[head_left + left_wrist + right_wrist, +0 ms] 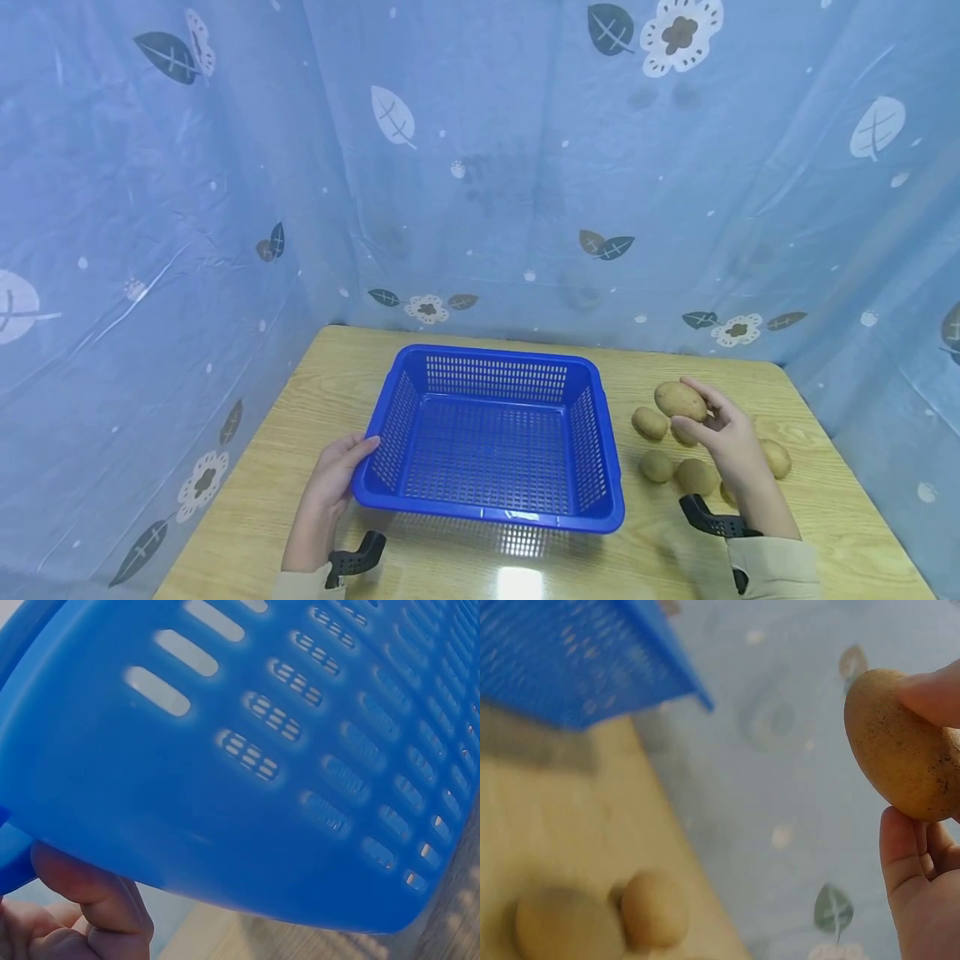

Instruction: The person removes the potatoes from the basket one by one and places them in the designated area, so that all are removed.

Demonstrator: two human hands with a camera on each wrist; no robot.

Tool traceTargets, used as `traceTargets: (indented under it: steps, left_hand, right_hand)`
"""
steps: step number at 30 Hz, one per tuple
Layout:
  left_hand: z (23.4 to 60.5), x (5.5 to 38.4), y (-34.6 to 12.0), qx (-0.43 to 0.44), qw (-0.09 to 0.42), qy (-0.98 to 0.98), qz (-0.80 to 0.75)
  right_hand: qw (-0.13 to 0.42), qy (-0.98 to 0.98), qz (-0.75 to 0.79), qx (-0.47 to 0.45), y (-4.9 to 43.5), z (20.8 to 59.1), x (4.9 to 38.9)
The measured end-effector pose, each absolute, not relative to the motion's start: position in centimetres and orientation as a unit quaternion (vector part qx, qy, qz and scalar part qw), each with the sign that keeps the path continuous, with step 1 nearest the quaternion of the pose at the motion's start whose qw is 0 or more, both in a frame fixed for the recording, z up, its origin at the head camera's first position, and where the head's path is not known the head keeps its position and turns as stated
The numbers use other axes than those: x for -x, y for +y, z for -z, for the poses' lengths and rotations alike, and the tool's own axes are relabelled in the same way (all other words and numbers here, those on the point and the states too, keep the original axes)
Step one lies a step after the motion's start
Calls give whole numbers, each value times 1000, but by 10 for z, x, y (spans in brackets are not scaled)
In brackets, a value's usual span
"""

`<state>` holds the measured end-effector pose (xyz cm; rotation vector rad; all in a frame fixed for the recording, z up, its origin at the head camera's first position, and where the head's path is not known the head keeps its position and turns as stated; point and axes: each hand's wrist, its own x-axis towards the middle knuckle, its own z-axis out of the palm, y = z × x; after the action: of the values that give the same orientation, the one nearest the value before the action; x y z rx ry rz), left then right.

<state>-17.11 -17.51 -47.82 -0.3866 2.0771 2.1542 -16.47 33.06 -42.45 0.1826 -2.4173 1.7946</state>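
Observation:
A blue plastic basket [487, 518] with slotted walls has nothing inside it. My left hand [335, 471] grips its left rim, thumb on top; in the left wrist view curled fingers [112, 907] show under the rim beside the basket wall [172, 780]. To the right of the basket, my right hand [727, 429] pinches a potato [680, 402] between thumb and fingers, above the table. The right wrist view shows that potato [892, 746] with dark specks on its skin. Several more potatoes [696, 477] lie on the table under and around the right hand.
The wood-grain table [840, 517] meets a blue patterned curtain [510, 208] at the back and both sides. One potato [776, 458] lies right of the right forearm. Black wrist mounts [712, 518] sit at both cuffs. Light glares on the table in front of the basket.

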Motion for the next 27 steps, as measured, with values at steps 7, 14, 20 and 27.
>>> traceTargets:
  steps: [7, 14, 20, 27]
  left_hand:
    - [477, 170, -175, 130, 64, 685, -714]
    - [478, 171, -175, 125, 69, 686, -713]
    - [478, 171, -176, 132, 76, 688, -710]
    - [477, 171, -175, 133, 77, 688, -709]
  right_hand:
    - [69, -800, -595, -28, 355, 446, 152]
    - [77, -774, -627, 38, 377, 459, 139]
    - [105, -738, -660, 96, 395, 470, 129]
    - [118, -713, -668, 177, 411, 478, 120]
